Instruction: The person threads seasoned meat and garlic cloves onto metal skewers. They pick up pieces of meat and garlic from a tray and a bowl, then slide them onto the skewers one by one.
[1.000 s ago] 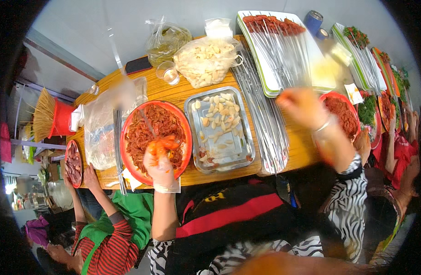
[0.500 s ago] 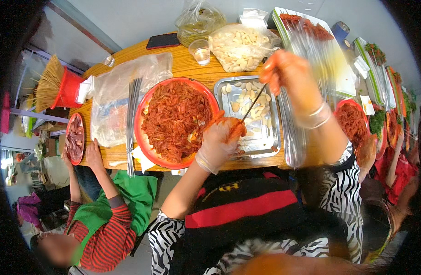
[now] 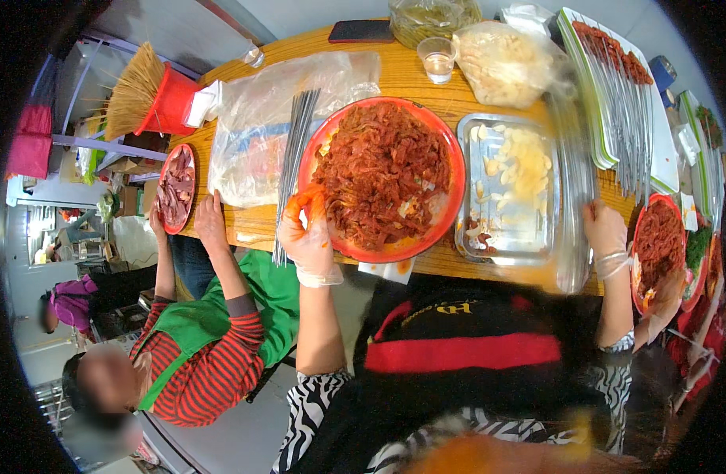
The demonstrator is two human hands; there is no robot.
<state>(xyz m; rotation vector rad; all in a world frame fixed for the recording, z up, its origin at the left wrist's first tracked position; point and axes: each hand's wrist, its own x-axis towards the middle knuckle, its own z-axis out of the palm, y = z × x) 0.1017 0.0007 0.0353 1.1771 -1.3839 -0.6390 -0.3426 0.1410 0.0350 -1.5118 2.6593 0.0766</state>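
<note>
My left hand (image 3: 309, 237), in a clear glove stained orange at the fingers, is at the near left rim of a red-edged dish (image 3: 459, 189) heaped with red marinated meat strips (image 3: 386, 170). Its fingers are curled beside a bundle of thin metal skewers (image 3: 298, 142); what they pinch, if anything, is hidden. To the right, my gloved right hand (image 3: 605, 235) is closed at the near end of another pile of metal skewers (image 3: 572, 197), blurred here. Whether it grips one cannot be made out. Between them stands a metal tray (image 3: 509, 251) of pale, clove-like pieces (image 3: 521, 162).
A bag of pale pieces (image 3: 509, 63), a plastic cup (image 3: 437, 62) and a phone (image 3: 361, 31) lie behind. At right, a white tray (image 3: 596, 95) bears skewered meat. A plastic sheet (image 3: 248, 166) and a person in a green apron (image 3: 193, 316) are at left.
The view has swung, shifting the scene right. My right hand has dropped from above the metal tray to the right-hand skewers. My left has gone to the dish's left side. The skewer between them is gone.
</note>
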